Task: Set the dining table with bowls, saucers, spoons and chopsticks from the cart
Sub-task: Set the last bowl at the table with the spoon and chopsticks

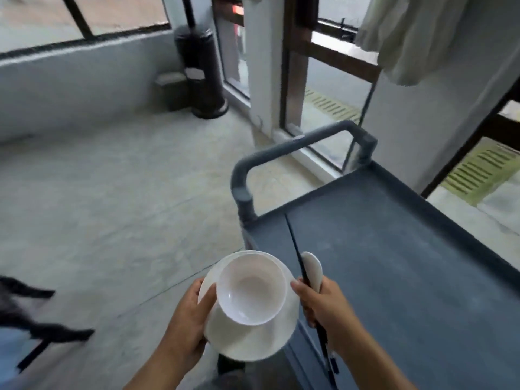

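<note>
At the cart, head view:
Left hand [187, 319]: grasping saucer [253, 342] by its rim, bowl [251, 288] sitting on it, tilted.
Right hand [323, 308]: clenched round chopsticks [298, 254] and spoon [312, 268].
Cart [394, 263]: top tray bare, just beside my hands.
Risk: I judge the bowl may slide off the saucer if it tips further; chopsticks could slip loose.

The white bowl [252, 288] and saucer [253, 342] look smooth and shiny, the grey cart [394, 249] looks like dull plastic, the black chopsticks [298, 249] look smooth, and the floor [112, 206] looks rough.
</note>
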### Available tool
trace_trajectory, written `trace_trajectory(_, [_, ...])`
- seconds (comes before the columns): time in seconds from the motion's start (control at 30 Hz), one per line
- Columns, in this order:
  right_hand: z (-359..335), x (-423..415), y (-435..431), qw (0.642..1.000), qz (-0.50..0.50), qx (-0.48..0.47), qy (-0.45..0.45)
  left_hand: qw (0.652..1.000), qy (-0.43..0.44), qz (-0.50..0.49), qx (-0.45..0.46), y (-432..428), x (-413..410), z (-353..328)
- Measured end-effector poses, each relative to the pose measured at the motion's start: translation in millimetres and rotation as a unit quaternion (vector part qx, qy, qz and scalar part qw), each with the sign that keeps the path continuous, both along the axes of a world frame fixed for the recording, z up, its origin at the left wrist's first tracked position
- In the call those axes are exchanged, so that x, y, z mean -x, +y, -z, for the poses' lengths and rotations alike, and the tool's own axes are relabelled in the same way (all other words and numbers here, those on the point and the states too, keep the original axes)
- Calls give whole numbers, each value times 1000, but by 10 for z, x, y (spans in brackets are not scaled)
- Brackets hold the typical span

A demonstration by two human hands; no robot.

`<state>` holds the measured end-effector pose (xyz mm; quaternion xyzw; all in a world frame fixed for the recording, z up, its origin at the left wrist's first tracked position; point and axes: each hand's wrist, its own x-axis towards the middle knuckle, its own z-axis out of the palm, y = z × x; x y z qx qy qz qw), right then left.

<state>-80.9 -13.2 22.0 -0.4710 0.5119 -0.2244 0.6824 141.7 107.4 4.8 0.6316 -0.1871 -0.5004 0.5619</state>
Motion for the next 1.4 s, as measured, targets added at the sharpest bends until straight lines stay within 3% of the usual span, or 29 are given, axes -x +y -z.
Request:
trace_trajectory(0.13, [-61,-944,-89,990,-140,10,-17,993,11,-118,24,411,-613,-39])
trace_trajectory(0.3, [-96,-2315,-176,970,-242,10,-15,970,5,-239,47,696,-1467,-18])
trace_trajectory(0.67, [-216,-5321,-360,924,-378,51,5,939,0,-338,59,790,-3882,-48])
trace_trajectory(1.1, [-185,-8969,-1186,854,-514,78,-11,864,-28,-501,40,86,-6952,199])
trace_trajectory(1.27, [-294,-10569,-1483,802,-591,88,-27,819,-21,-573,15,-137,-8157,134])
trace_trajectory(1.4, [-430,-11774,-1455,767,-635,88,-28,805,-46,-591,22,-102,-9073,78])
